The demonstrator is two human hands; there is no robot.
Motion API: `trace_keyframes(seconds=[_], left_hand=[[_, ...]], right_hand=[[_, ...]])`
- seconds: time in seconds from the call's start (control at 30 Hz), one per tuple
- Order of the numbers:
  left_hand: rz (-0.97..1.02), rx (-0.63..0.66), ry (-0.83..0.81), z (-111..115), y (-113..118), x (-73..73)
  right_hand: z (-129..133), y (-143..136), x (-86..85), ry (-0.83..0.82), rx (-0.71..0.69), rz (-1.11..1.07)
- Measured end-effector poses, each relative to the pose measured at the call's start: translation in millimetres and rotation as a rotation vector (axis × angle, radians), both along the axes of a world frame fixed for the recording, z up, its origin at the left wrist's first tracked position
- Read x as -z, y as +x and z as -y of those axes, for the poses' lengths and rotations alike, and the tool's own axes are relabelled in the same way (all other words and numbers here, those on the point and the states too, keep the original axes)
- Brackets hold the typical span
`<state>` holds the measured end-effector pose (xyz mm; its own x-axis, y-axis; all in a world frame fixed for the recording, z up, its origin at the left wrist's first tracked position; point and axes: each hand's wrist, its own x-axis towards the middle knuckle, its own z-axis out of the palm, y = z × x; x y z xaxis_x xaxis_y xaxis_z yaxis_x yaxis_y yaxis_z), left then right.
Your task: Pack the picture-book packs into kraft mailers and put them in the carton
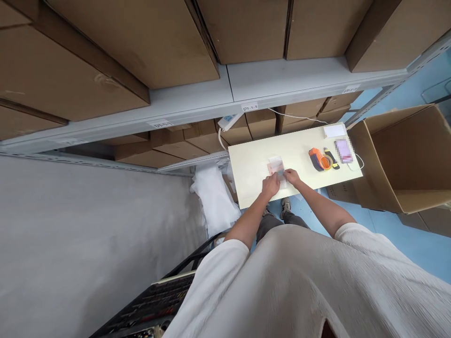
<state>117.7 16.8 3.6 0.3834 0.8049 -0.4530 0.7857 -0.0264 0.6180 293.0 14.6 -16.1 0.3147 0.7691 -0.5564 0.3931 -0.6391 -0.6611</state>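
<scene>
A small clear plastic wrapping (276,160) with a reddish printed paper (270,167) lies near the middle of the cream tabletop (248,162). My left hand (271,185) rests at its lower left, fingers curled and pressed on the packet. On the packet's right edge, my right hand (291,176) has its fingertips pinched together. Between the hands there is a small greyish piece, too small to make out. Both hands touch the packet near the table's front edge.
An orange tape dispenser (318,159), a black and yellow cutter (331,158), a blurred phone (344,151) and a white box (334,131) lie on the right. A big open carton (384,197) stands beyond; shelves of cartons (253,28) rise behind; white bags (215,199) lie left.
</scene>
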Motion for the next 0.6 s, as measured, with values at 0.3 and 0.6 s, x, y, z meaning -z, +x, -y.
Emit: trace_keyframes(seconds=[0.3, 0.6], left_hand=[[0.161, -0.286, -0.137, -6.8, -3.5, -10.5], [0.332, -0.580, -0.255, -12.7, -45.2, 3.1]], right_hand=[[-8.7, -34.1, -36.5, -0.004, 0.044, -0.208], [-6.9, -69.3, -37.6, -0.006, -0.041, -0.304]])
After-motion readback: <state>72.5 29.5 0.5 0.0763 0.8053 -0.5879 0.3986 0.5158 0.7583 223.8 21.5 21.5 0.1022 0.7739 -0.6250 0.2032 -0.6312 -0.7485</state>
